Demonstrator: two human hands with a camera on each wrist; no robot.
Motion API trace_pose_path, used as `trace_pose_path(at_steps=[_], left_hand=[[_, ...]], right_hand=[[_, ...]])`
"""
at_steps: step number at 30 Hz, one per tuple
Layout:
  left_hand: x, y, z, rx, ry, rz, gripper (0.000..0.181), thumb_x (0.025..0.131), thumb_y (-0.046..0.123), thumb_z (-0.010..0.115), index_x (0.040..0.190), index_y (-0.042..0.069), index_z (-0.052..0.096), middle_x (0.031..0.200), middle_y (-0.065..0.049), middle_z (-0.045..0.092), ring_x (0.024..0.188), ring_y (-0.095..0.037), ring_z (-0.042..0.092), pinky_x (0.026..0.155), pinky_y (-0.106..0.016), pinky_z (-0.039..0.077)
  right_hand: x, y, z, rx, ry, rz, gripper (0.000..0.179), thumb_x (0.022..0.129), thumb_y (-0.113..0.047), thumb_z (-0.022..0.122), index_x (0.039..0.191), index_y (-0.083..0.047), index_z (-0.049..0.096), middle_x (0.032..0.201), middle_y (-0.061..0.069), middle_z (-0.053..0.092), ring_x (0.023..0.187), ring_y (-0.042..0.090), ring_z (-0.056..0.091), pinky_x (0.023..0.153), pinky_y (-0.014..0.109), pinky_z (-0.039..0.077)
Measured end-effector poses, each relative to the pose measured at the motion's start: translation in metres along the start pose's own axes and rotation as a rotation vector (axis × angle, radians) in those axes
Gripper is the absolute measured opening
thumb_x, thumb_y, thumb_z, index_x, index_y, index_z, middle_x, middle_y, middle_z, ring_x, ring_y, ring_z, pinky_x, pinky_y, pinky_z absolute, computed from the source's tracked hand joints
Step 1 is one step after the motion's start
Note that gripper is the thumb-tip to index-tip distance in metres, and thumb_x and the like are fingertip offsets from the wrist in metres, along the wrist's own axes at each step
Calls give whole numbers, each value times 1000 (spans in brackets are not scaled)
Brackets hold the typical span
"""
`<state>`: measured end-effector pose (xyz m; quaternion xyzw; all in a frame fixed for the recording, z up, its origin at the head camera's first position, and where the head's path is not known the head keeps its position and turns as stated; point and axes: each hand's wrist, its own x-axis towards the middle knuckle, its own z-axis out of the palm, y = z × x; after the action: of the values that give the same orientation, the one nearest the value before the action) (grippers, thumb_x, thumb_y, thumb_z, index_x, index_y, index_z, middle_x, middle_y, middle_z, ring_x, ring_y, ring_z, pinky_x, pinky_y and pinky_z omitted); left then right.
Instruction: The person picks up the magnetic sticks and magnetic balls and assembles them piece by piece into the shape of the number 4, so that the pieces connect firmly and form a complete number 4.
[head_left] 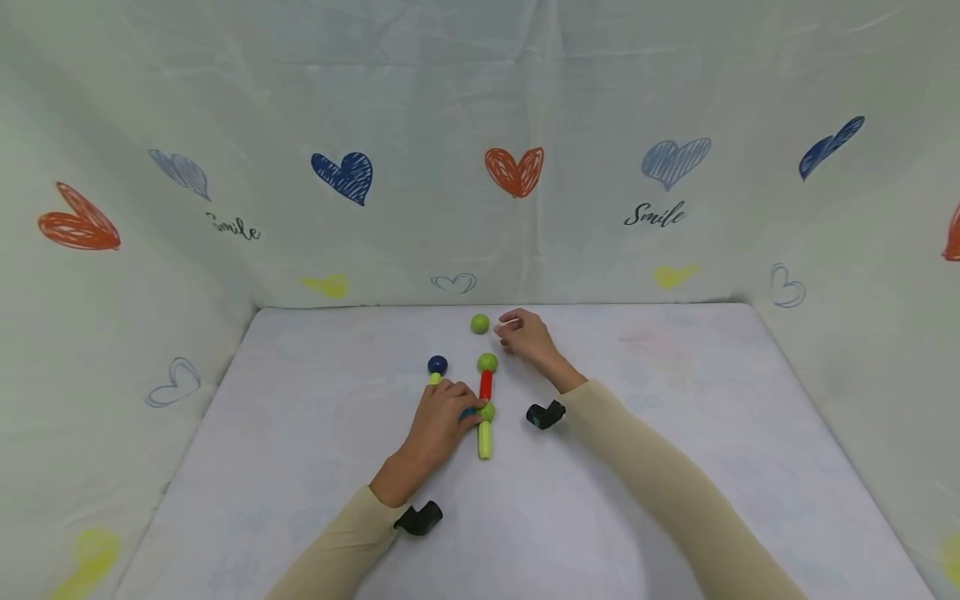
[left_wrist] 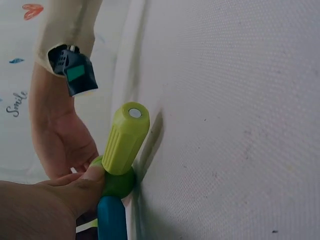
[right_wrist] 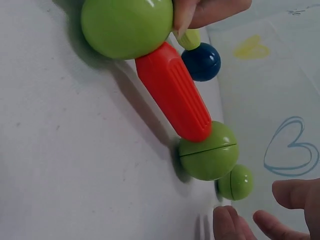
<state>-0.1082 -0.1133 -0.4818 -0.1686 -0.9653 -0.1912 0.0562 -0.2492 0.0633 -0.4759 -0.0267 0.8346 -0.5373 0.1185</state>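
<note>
My left hand (head_left: 435,421) pinches a green ball (left_wrist: 121,183) of a magnetic rod-and-ball toy. A yellow-green rod (left_wrist: 125,142) with a metal disc in its end points toward me from that ball. On its left is a blue rod (left_wrist: 111,219), partly hidden by the hand. A red rod (right_wrist: 172,95) runs from the held ball to a second green ball (right_wrist: 209,155). Beyond the left hand's fingers, a dark blue ball (head_left: 437,364) joins another yellow-green rod (head_left: 435,378). My right hand (head_left: 527,337) holds nothing, fingers loosely bent, just right of a separate green ball (head_left: 480,323).
The pieces lie on a white-covered table (head_left: 637,500). Its back edge meets a hanging white cloth (head_left: 420,100) printed with hearts, close behind the separate green ball. A black wrist camera (head_left: 546,414) sits at the right cuff, another black camera (head_left: 420,518) at the left.
</note>
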Motion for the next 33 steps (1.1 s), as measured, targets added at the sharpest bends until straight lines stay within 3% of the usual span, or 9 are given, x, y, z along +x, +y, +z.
trace_pose_path(at_steps=[6,13,27,33], left_hand=[[0,2,-1,-8,-8,-7,24,88,21,86,111,14,84,101,1,74,96,-19,58,93,-42,47],[0,3,-2,-16,-18,-2,23,89,20,86,110,14,84,102,1,74,98,-20,59,95,-42,47],[0,2,-3,-16,-7,2,22,89,21,86,109,13,83,102,1,74,99,-20,60,97,-44,47],[-1,1,-2,-27,-4,3,22,88,20,86,109,13,84,100,1,74,97,-21,60,95,-44,47]], right_hand=[[13,-6,7,0,-21,56,37,109,-23,58,138,-1,61,125,21,67,106,30,73,88,34,61],[23,-10,14,40,-26,68,40,111,-24,54,143,-1,58,130,22,65,100,26,71,84,32,61],[28,-13,29,-100,15,-49,31,100,-11,72,128,0,70,118,21,69,75,16,65,68,23,55],[21,-14,26,-61,21,-46,32,100,-13,73,129,1,70,123,23,70,76,16,66,68,23,55]])
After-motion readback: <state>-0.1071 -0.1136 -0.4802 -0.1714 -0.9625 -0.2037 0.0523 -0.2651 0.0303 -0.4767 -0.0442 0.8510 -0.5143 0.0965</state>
